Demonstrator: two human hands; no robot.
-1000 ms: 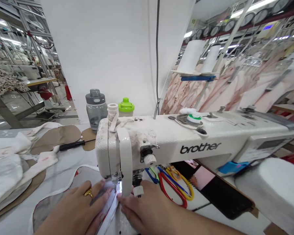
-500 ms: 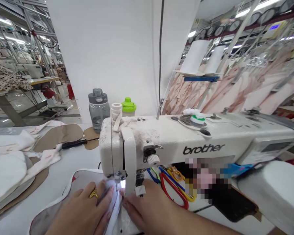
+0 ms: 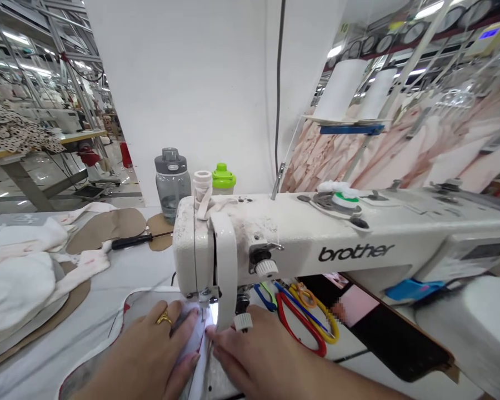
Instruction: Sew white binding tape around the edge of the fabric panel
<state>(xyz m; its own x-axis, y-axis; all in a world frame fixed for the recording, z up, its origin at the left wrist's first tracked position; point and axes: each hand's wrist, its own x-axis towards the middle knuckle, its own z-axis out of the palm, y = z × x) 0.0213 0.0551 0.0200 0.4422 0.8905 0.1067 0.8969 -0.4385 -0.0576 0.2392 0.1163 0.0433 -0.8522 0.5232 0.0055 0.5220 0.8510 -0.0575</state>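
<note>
A white sewing machine point(image 3: 300, 228) marked "brother" spans the view, its needle area lit. Grey fabric point(image 3: 137, 303) with a white bound edge lies under the presser foot. My left hand point(image 3: 150, 344) rests on this fabric left of the needle, fingers apart and lying on it, a gold ring on one finger. My right hand point(image 3: 250, 347) is just right of the needle, partly behind the machine's front parts. Its thumb and forefinger are close together at the white edge strip; whether they pinch it is hard to tell.
Scissors with red handles point(image 3: 304, 328), other coloured tools and a dark phone point(image 3: 400, 333) lie under the machine arm. Fabric pieces point(image 3: 20, 289) and a screwdriver point(image 3: 131, 241) are at left. A grey bottle point(image 3: 173, 183) and a green-lidded one point(image 3: 224, 178) stand behind.
The view has shifted slightly, so the machine appears a little further right. My left thumb has moved slightly away from its forefinger, and both hands remain at the needle area.
</note>
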